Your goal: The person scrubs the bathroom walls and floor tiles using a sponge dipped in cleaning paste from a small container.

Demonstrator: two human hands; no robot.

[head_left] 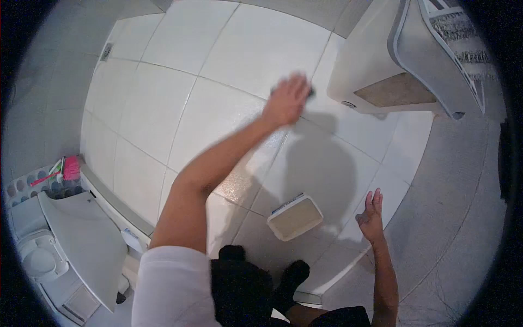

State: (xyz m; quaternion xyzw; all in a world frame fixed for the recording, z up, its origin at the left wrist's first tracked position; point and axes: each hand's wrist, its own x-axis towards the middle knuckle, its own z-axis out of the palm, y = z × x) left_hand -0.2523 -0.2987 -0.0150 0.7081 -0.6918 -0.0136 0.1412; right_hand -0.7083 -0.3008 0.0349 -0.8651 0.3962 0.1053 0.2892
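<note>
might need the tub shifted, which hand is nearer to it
Right. The right hand is off to the right of the tub; the left hand is farther away, stretched out beyond it.

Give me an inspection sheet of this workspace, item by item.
Surface: pale tiled floor, with glossy, wet-looking patches.
Job's things: dark object, mostly hidden under the left hand; pale tub on the floor, contents unclear.
Clutter: pink brush-like item towards the far left.
Hands: left blurred, its grip cannot be told; right hand has two fingers extended, nothing visible in it.
Cables: nothing seen.
Surroundings: grey wall, white fixture, floor drain.
</note>
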